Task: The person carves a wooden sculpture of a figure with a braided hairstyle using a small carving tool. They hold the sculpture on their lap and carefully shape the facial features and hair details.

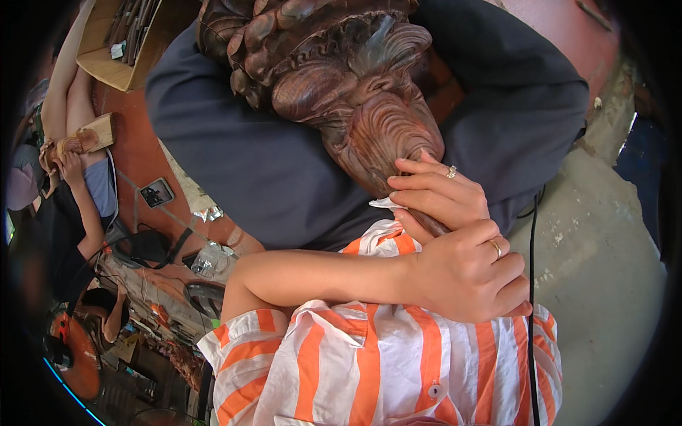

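Observation:
A dark reddish-brown wood carving, cut with flowing grooves and rounded forms, lies across my lap between my dark-trousered legs. My left hand, a ring on one finger, is closed in a fist around the dark handle of a carving chisel. Above it, my right hand holds the chisel's front part, its fingertips resting on the near end of the carving. The working tip is hidden beneath those fingers. A bit of white cloth or paper sticks out under the right hand.
At upper left stands a cardboard box of several long tools. A phone and a clear plastic bag lie on the tiled floor. Another person at left handles a wooden piece. A black cable hangs at my right.

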### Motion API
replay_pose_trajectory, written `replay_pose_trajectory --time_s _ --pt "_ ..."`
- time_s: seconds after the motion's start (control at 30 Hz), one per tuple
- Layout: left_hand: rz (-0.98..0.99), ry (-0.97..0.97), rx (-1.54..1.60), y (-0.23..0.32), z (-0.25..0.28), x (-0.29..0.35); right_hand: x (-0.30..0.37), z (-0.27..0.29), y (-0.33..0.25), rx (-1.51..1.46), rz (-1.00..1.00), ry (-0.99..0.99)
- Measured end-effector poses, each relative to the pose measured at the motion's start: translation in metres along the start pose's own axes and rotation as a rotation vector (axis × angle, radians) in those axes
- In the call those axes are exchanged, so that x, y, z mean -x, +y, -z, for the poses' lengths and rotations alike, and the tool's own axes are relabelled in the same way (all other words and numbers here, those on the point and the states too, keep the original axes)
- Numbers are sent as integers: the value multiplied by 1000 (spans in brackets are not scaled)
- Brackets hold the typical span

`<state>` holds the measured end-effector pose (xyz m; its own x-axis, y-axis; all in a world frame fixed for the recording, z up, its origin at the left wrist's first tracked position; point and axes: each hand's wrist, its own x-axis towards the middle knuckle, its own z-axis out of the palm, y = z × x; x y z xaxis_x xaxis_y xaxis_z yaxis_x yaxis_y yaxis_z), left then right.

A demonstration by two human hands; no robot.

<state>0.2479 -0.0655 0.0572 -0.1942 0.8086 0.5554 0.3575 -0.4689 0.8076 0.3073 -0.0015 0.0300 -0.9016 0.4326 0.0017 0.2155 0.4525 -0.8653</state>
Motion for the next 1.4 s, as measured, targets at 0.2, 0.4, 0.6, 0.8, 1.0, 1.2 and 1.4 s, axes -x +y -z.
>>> replay_pose_trajectory --time_s 0.2,0.4,0.6,0.8,1.0,1.2,1.4 --pt "15 43 -10 -8 -3 -1 -7 4 1 34 -45 -90" --pt "82 22 3 -7 6 -10 -14 8 -2 -13 -96 -127" --pt "114 -6 28 -10 18 -17 -19 8 -3 -41 -113 -143" --pt "85 117 23 -10 9 -13 -13 3 -3 -14 -127 -138" --pt "46 125 7 -12 4 -6 -7 -2 0 -28 -117 -96" --pt "-15 92 6 -13 -2 4 -2 -5 2 -49 -94 -66" --pt "-75 51 -44 -14 -4 11 1 -5 4 -45 -47 -79"
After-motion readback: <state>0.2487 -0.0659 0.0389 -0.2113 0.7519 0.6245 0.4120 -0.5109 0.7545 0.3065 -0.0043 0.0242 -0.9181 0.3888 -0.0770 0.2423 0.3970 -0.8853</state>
